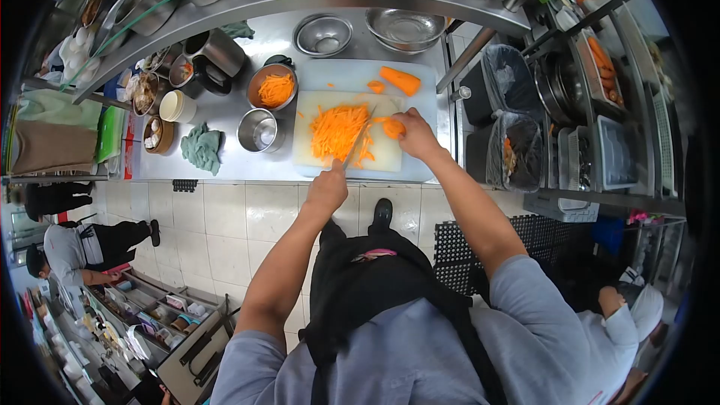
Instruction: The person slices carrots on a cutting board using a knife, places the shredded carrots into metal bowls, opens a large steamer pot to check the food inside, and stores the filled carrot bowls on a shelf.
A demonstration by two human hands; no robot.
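Observation:
My left hand is closed round the handle of a kitchen knife. Its blade points away from me, along the right side of a heap of carrot strips. My right hand pinches a carrot piece against the cutting board, just right of the blade. Farther back on the board lie a thick carrot chunk and a small carrot piece. Left of the board, a metal bowl holds more carrot strips.
A steel bowl and a green cloth sit on the metal counter left of the board. Nested bowls and a wide strainer stand behind it. Lined bins are at right. Another person stands at far left.

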